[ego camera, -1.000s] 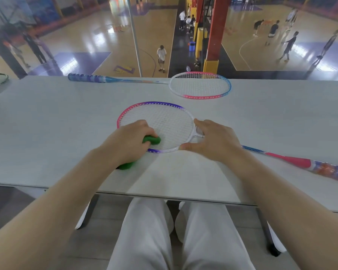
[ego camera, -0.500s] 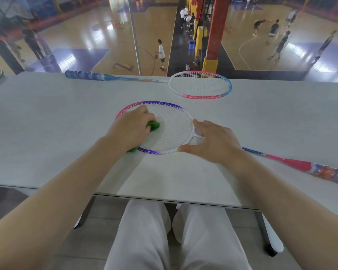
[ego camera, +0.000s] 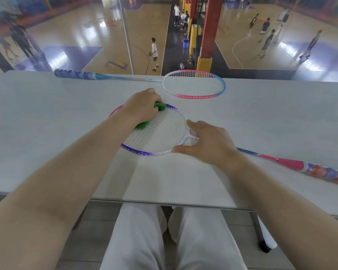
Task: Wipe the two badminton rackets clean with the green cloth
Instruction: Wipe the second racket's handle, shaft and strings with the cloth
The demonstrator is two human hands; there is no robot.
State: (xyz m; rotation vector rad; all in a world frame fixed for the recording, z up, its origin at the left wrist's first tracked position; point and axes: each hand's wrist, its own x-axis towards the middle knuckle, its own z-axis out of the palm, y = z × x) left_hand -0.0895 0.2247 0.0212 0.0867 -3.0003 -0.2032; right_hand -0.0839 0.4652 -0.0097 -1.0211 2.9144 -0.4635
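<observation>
Flat on the worktop (ego camera: 47,133): near racket (ego camera: 160,133), head left, handle running right toward the near edge, left hand (ego camera: 142,109) curled round green cloth (ego camera: 160,106) on its strings, right hand (ego camera: 209,143), fingers (ego camera: 192,124) loosely spread, steadying its throat; far racket (ego camera: 193,83), handle pointing left.

I count two badminton rackets on the table (ego camera: 47,117): near racket (ego camera: 160,133), far racket (ego camera: 193,84). One green cloth (ego camera: 142,124). Two hands in view: left hand (ego camera: 142,106), right hand (ego camera: 211,143).
</observation>
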